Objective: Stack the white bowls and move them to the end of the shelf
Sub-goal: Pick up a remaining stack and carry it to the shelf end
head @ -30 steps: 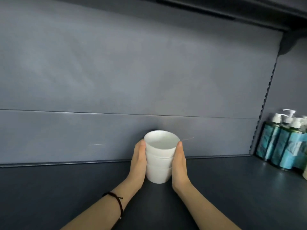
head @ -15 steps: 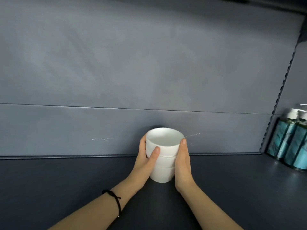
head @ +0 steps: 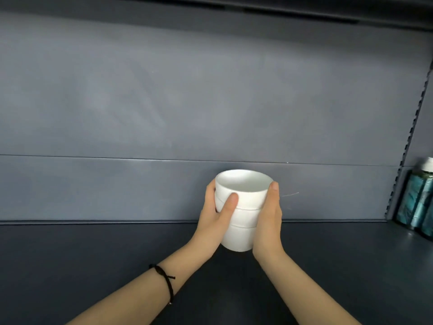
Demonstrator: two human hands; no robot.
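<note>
1. The stack of white bowls (head: 241, 214), three nested, sits between the two hands over the middle of the dark shelf (head: 93, 266), just in front of the grey back panel (head: 187, 102). I can't tell whether its base touches the shelf or hangs just above it.
2. The grip is from the sides only, with nothing under the bottom bowl. If the squeeze loosens, I'd expect that bowl to slip out of the nest and drop.
3. The glaze looks smooth. A quick sideways swing could tilt the top bowl or make the whole stack slide in the palms.
4. The bottles (head: 419, 202) stand at the right end, well apart from the bowls. If that end is the target, a careless set-down could knock them.
5. Pushing too far back could clip the rim against the panel.
6. The left hand (head: 212, 221) grips the left side, its thumb (head: 230, 202) laid across the front near the top bowl. A black bracelet (head: 167, 282) circles that wrist.
7. The right hand (head: 268, 226) cups the right side, thumb straight up to the rim, the other fingers hidden behind.
8. Both forearms reach forward and converge, clamping the stack between the palms.
</note>
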